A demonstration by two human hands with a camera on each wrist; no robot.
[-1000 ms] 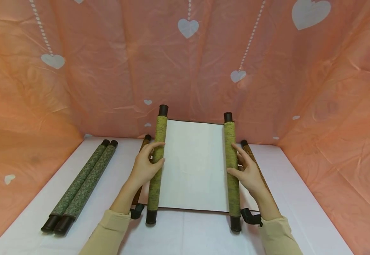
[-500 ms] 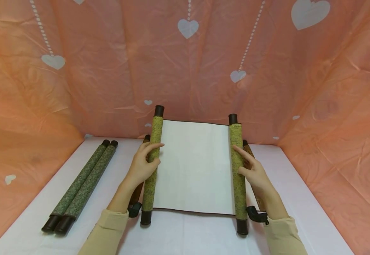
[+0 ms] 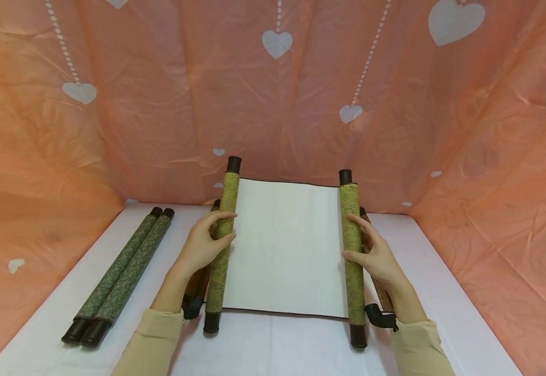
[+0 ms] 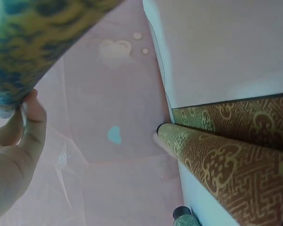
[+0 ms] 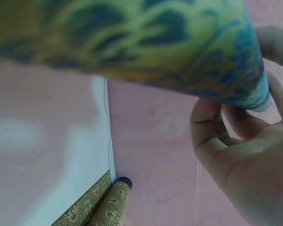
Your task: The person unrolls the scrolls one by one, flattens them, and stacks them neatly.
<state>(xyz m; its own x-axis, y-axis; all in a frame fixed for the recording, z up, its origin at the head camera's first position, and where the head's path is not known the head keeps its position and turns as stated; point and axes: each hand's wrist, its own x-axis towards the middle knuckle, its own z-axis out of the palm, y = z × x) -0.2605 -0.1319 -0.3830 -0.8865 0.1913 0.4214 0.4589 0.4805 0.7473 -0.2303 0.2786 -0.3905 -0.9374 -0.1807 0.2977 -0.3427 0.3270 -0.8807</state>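
Wider apart than a second earlier, the left roller [image 3: 218, 261] and the right roller [image 3: 355, 292] had bared more of the sheet [image 3: 284, 250] between them. The left hand [image 3: 202, 245] gripped its roller at the sheet's left edge, thumb and forefinger showing round it; the right hand [image 3: 380, 261] gripped the other at the right edge in much the same way. Thus the sheet was held up off the table [image 3: 273, 344], over brown rollers [image 4: 226, 172] that lay below its two sides, though the gap between was hard to judge from these angles. Done well, the step seemed to call for a slow, equal pull, each roller turning loosely in the fingers instead of being dragged. The right roller sat a little nearer the person than the left, and the sheet's top and bottom edges waved slightly, so levelling the two and keeping them parallel looked wise before drawing wider. Too hard a tug could have creased the sheet or skewed its winding. Green rollers [image 3: 129, 277], well apart to the sheet's left, were out of the way.
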